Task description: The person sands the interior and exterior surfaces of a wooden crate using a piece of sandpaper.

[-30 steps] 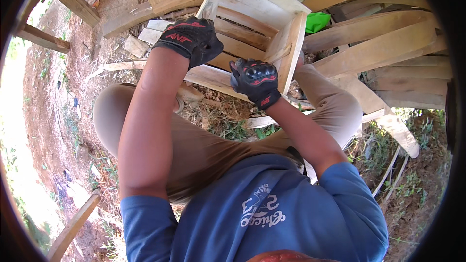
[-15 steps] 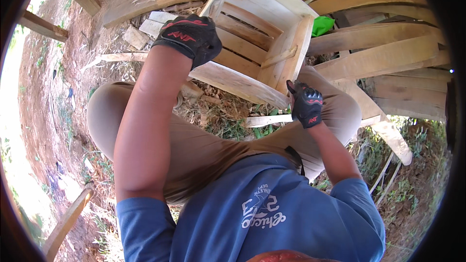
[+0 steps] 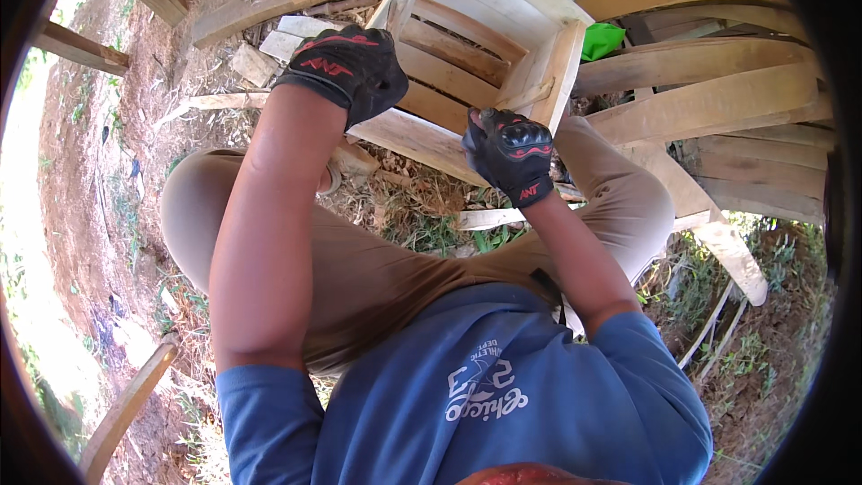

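A pale wooden crate (image 3: pixel 422 142) with a slatted bottom stands tilted in front of me, its open top facing me. My left hand (image 3: pixel 346 72), in a black glove with red trim, is closed at the crate's near left corner; its fingertips are hidden behind the glove's back. At the near side, toward the right, my right hand (image 3: pixel 509 151) grips the rim with the thumb on top. A matching black glove with knuckle padding covers it. Part of the near wall is hidden behind both hands.
Long wooden planks (image 3: pixel 700 58) are stacked at the right, with a green bag (image 3: pixel 602 40) between them and the crate. More boards (image 3: pixel 251 13) lie at the far left. Scrap strips (image 3: pixel 489 218) and grass cover the ground between my bent legs (image 3: pixel 620 180).
My right hand has moved left along the crate's near side from its right corner and now grips the rim. The left hand and the crate have barely shifted.
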Available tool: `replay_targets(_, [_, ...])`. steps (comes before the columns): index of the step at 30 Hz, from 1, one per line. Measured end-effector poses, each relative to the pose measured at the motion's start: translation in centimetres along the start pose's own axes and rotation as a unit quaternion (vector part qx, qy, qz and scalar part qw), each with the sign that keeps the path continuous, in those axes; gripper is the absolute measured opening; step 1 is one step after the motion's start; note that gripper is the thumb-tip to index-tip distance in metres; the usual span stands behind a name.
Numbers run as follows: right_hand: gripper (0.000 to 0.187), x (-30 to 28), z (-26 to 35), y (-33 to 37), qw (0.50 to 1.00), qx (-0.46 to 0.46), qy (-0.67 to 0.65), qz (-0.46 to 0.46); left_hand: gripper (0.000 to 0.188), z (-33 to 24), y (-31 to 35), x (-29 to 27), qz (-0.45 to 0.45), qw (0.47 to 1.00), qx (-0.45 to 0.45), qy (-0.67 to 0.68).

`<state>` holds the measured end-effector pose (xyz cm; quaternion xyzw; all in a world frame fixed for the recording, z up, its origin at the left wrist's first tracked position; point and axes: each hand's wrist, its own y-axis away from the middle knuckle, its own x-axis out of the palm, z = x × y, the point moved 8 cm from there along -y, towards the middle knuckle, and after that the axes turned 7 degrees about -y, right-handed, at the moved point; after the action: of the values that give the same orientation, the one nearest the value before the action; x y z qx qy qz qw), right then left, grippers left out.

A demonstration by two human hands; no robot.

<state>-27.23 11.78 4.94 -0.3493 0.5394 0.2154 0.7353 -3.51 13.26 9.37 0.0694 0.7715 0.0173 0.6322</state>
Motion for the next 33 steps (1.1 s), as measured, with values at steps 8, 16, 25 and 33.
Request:
replay_targets(8, [0.029, -2.5, -2.4, 4.3, 0.999, 0.015, 0.019, 0.022, 0.05, 1.4, 0.9, -0.9, 0.039, 0.997, -0.067, -0.016])
replay_targets(16, [0.029, 0.5, 0.8, 1.1, 1.0, -0.004, -0.005, 0.015, 0.053, -0.7, -0.2, -0.4, 0.068, 0.997, -0.03, -0.008])
replay_targets(25, [0.021, -1.7, 0.1, 3.6, 0.996, -0.065, 0.034, -0.051, 0.053, -0.8, -0.7, -0.8, 0.109, 0.993, -0.054, -0.008])
replay_targets(33, [0.017, -0.4, 0.4, 1.7, 1.0, 0.008, 0.023, -0.018, 0.056, -0.6, -0.3, -0.7, 0.098, 0.995, -0.014, -0.025])
